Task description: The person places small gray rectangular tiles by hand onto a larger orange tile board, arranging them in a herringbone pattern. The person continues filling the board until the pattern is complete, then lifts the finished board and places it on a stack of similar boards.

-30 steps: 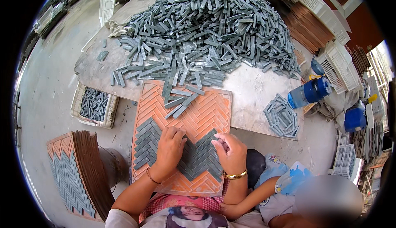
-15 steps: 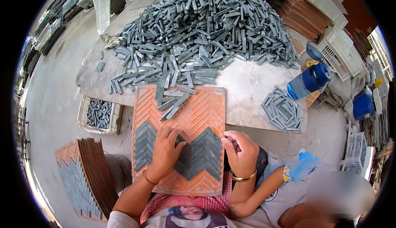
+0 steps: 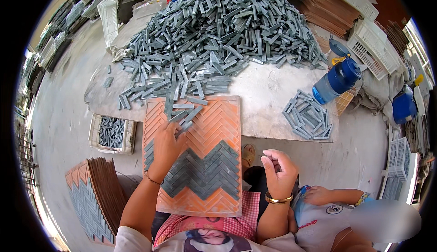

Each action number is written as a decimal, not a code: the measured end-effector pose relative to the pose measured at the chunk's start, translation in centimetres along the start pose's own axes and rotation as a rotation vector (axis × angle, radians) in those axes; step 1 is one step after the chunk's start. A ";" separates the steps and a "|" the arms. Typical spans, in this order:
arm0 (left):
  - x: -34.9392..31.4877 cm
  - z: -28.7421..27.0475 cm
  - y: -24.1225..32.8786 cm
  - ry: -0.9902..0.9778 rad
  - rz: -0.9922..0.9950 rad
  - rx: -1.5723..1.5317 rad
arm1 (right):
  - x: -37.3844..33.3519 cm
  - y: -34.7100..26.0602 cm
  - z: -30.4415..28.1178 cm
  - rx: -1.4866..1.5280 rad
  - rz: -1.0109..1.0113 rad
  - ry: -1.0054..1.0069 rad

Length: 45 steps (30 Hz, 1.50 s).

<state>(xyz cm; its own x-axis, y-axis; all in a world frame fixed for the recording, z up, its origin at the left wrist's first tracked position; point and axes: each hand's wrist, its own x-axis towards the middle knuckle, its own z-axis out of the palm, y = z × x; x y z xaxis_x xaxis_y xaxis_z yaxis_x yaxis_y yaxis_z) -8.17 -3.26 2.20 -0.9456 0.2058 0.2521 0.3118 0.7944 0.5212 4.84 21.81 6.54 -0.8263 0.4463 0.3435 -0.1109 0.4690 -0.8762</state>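
An orange herringbone mould tray (image 3: 214,120) lies in front of me, half on the grey slab table (image 3: 268,92). A zigzag band of grey stone strips (image 3: 205,172) fills its lower part. Several loose grey strips (image 3: 184,110) lie on its top edge. My left hand (image 3: 166,145) rests flat on the tray, fingertips touching those loose strips. My right hand (image 3: 278,170), wearing a gold bangle, is lifted off the tray's right side with fingers curled; I see nothing in it. A big heap of grey strips (image 3: 227,28) covers the far table.
A blue bottle (image 3: 339,79) and a small pile of strips (image 3: 308,115) sit at the table's right. A white crate of strips (image 3: 111,133) and stacked trays (image 3: 98,197) stand on the floor at left. Another person's arm (image 3: 332,195) lies at lower right.
My right hand has left the tray's filled band and risen to the right, off the tray. My left hand has slid up toward the loose strips.
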 end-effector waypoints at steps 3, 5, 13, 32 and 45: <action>-0.6 -1.2 1.3 -0.287 -0.275 -0.402 | -0.5 0.9 0.1 0.016 0.029 -0.107; -0.8 -1.8 2.4 -0.420 -0.388 -0.533 | 0.0 1.1 0.0 0.008 0.034 -0.105; -0.8 -0.7 3.9 -0.389 -0.055 -0.391 | 0.5 2.3 0.1 0.026 0.020 -0.066; -4.2 -1.8 7.0 -0.685 -0.401 -1.119 | -0.2 1.3 5.5 0.539 0.255 -0.392; -6.7 -7.5 -5.1 -0.065 -0.728 -1.476 | -0.4 0.6 5.8 0.403 0.161 -0.417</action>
<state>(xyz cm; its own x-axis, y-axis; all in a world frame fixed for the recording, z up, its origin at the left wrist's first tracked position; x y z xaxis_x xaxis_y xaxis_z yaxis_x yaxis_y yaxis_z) -2.68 -12.94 3.97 -0.9141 0.1082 -0.3909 -0.3946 -0.4603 0.7952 1.94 17.49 3.90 -0.9879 0.1131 0.1058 -0.0997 0.0579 -0.9933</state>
